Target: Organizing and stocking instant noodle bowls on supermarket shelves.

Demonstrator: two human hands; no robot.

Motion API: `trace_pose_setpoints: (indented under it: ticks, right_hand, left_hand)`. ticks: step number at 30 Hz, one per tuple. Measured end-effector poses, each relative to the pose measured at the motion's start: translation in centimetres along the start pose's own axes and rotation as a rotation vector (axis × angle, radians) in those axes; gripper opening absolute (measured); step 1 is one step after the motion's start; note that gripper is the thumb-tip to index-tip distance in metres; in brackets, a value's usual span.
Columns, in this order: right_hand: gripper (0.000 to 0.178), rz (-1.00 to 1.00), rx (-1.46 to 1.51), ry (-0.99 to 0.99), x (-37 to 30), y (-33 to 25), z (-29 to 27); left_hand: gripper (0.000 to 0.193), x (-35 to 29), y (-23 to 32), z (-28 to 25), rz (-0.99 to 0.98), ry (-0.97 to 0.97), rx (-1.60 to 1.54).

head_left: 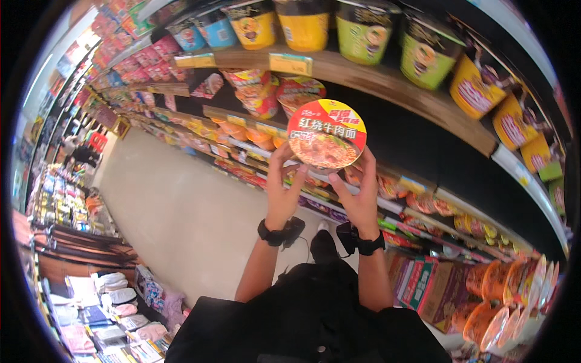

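Note:
Between my two hands is an instant noodle cup point(327, 134), its round red and yellow lid with a noodle picture facing up. My left hand point(283, 181) grips its left side and my right hand point(358, 190) its right side, thumbs on the near side. The lid hides most of the cup's body and some fingertips. Just beyond it, stacked red and yellow noodle cups point(254, 94) and another red noodle cup point(301, 89) stand on a dark shelf. Both wrists wear black bands with small boxes.
Above runs a wooden shelf point(363, 69) with yellow, green and blue cups. Lower shelves hold packaged noodles point(417, 202). Cartons point(420, 284) and orange noodle buckets point(502, 287) stand at lower right. Pale floor point(169, 181) lies left, with a display of folded socks point(112, 314) at lower left.

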State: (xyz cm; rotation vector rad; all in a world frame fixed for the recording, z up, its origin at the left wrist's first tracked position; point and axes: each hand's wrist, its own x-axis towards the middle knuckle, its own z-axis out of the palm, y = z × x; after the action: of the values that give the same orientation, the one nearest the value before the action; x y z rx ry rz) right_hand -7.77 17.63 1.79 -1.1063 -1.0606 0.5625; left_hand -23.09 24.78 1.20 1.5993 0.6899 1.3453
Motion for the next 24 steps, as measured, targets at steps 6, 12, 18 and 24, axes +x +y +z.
trace_pose_setpoints:
  ticks: [6, 12, 18, 24]
  right_hand:
    - [0.084, 0.021, -0.112, 0.062, -6.8, -4.1, -3.7]
    - [0.086, 0.063, -0.209, 0.029, -11.4, -6.6, -7.7]
    - [0.089, 0.068, -0.247, 0.025, -14.2, -9.5, -9.9]
    - [0.092, 0.027, -0.225, 0.061, -16.6, -12.6, -14.9]
  left_hand:
    - [0.07, -6.2, 1.5, 1.6, -0.073, -0.029, -0.078]
    - [0.092, -9.4, 1.4, 3.2, -0.028, -0.133, -0.181]
    - [0.107, -12.1, 2.3, 3.6, -0.206, -0.337, -0.29]
    - [0.115, -12.8, 4.9, 8.7, -0.216, -0.448, -0.355]
